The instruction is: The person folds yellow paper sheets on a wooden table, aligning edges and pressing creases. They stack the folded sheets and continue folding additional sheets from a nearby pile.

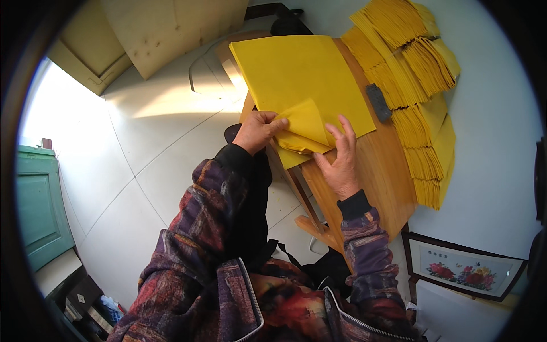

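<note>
A stack of yellow paper sheets (307,68) lies on the wooden table, its near end jutting past the edge. At the near end, the top yellow sheet (302,122) is curled up and folded over on itself. My left hand (257,132) is closed, pinching the left edge of this folded sheet between thumb and fingers. On the other side, my right hand (342,162) has its fingers spread apart over the paper. Its thumb is beside the near edge of the fold; I cannot tell whether it presses on it.
Several bundles of folded yellow paper (419,85) are piled along the wooden table's (376,171) far right side. A dark grey block (378,102) sits between them and the stack. A framed flower picture (464,268) stands lower right, a green cabinet (43,205) at left, wooden boards (171,28) at upper left.
</note>
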### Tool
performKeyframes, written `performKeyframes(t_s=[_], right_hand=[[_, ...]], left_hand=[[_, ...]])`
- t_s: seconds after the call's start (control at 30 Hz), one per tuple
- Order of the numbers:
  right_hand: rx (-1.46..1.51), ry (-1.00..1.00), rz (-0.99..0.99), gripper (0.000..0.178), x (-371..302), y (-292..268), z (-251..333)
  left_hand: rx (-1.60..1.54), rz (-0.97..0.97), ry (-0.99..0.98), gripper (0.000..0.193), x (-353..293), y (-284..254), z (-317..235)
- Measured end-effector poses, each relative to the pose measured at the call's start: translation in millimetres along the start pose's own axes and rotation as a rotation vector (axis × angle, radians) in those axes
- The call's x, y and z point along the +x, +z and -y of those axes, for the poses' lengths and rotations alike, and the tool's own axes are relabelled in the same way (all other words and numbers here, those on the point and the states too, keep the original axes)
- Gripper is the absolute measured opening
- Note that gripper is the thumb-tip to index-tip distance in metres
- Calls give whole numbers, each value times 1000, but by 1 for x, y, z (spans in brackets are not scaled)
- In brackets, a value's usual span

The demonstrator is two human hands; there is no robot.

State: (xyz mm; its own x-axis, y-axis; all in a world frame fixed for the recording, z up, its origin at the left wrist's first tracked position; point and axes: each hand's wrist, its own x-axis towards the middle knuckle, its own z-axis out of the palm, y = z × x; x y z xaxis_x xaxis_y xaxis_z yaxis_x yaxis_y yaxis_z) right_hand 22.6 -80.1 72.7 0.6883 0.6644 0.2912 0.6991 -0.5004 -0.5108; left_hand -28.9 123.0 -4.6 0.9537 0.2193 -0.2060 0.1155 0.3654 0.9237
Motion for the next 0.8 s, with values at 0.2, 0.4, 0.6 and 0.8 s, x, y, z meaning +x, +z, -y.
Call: performKeyframes(t_s=[0.2, 0.4, 0.6, 0.8], right_hand=[[-148, -168, 34, 22, -1, 2, -5], [47, -58, 181, 12, 10, 0, -13], [253, 63, 276, 13, 24, -1, -23], [268, 122, 294, 15, 28, -4, -26]], left_hand=[[-1, 0, -18, 26, -1, 0, -2], [4, 29, 26, 27, 1, -3, 3], [-47, 35, -78, 26, -1, -15, -3], [-70, 174, -16, 28, -1, -13, -4]])
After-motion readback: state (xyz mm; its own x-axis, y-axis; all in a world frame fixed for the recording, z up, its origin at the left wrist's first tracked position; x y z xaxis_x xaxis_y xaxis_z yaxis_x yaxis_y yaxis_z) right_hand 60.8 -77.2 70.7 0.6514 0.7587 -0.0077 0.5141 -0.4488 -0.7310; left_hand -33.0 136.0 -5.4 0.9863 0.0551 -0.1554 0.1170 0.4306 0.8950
